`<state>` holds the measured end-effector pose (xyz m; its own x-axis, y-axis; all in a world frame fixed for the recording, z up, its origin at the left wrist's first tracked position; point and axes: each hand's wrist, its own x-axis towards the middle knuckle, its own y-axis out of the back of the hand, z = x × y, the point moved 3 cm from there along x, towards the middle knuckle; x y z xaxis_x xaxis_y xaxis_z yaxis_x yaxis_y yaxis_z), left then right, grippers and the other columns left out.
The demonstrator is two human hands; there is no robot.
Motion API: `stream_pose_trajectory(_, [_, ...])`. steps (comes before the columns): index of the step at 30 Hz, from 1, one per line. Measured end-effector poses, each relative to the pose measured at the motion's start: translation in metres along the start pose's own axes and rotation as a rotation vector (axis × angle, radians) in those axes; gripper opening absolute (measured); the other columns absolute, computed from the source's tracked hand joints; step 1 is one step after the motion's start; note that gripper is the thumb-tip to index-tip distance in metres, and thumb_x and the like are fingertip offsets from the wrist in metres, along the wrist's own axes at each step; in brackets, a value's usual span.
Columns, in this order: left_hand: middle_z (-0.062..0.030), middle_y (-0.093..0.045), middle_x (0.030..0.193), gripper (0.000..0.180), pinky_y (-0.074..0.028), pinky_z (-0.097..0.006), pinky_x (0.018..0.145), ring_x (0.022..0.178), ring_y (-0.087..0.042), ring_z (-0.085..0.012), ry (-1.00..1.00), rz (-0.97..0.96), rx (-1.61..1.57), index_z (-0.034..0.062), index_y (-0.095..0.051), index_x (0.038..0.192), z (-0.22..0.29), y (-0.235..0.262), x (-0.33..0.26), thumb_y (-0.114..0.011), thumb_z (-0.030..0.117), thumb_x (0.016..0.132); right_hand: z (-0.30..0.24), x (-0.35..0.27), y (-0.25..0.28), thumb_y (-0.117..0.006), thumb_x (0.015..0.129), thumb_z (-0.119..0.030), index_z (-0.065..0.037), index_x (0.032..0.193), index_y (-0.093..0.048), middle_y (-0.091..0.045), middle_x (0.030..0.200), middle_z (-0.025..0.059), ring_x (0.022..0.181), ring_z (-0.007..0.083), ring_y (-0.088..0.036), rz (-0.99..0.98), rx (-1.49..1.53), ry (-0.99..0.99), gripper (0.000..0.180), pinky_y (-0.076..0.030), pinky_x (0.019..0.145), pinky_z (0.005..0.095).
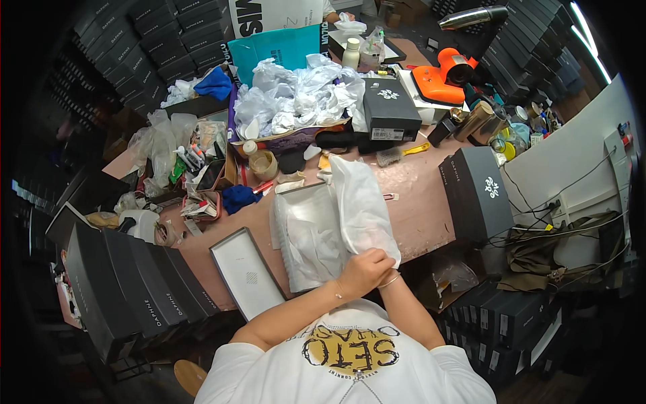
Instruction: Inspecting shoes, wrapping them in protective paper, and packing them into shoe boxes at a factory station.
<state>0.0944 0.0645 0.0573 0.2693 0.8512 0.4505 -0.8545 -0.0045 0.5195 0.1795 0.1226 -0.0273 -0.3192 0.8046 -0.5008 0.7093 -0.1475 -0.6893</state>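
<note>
Left hand [362, 273] grips the lower edge of the white bag [362, 202], frame centre; right hand [388, 275], partly hidden: grip cannot be told. Uneven pulling could tear the bag.

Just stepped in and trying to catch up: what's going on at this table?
A person's left hand grips the near end of a white bag; the right hand is close against it, partly hidden. Whether anything is inside the bag is unclear. Beside it, to the left, an open box holds white paper. A shallow lid lies farther left, near a row of dark boxes.
</note>
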Motion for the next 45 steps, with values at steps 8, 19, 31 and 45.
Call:
stream_pose_trajectory(8, [-0.0117, -0.057, 0.082, 0.020, -0.049, -0.036, 0.062, 0.072, -0.061, -0.0285, 0.030, -0.100, -0.155, 0.0017, -0.062, 0.097, 0.006, -0.013, -0.007, -0.065, 0.000, 0.077, -0.006, 0.008, 0.047, -0.052, 0.093, -0.029, -0.003, 0.125, -0.048, -0.058, 0.107, 0.0103, 0.088, 0.0224, -0.062, -0.109, -0.320, 0.138, 0.041, -0.052, 0.079, 0.0327])
stream_pose_trajectory(19, [-0.0063, -0.057, 0.081, 0.011, -0.044, -0.026, 0.062, 0.069, -0.054, -0.0141, 0.386, 0.279, -0.154, -0.0019, -0.065, 0.093, -0.049, 0.070, 0.037, -0.063, 0.007, 0.087, -0.096, -0.102, -0.033, -0.070, 0.078, -0.008, -0.002, 0.086, -0.065, -0.060, 0.088, 0.0151, 0.082, 0.0307, -0.061, -0.093, -1.555, 0.576, 0.012, -0.048, 0.071, 0.0393])
stream_pose_trajectory(31, [-0.0080, -0.060, 0.086, 0.011, -0.046, -0.028, 0.064, 0.071, -0.057, -0.0166, 0.312, 0.061, -0.121, -0.0006, -0.064, 0.091, -0.039, 0.067, 0.031, -0.061, 0.010, 0.088, -0.020, -0.041, 0.002, -0.070, 0.074, -0.005, -0.006, 0.148, -0.013, -0.059, 0.098, 0.0195, 0.088, 0.0328, -0.061, -0.162, -1.314, 0.403, 0.094, -0.049, 0.078, 0.0381])
stream_pose_trajectory(45, [-0.0026, -0.057, 0.079, 0.054, -0.051, -0.028, 0.064, 0.069, -0.058, -0.0140, 1.605, 0.354, -0.715, 0.0015, -0.061, 0.092, -0.075, 0.043, -0.246, -0.050, 0.055, 0.092, -0.157, -0.007, -0.016, -0.054, 0.093, -0.011, -0.001, 0.100, -0.060, -0.059, 0.081, -0.0004, 0.065, 0.0044, -0.056, -0.017, -0.732, 0.480, 0.013, -0.049, 0.056, 0.0192])
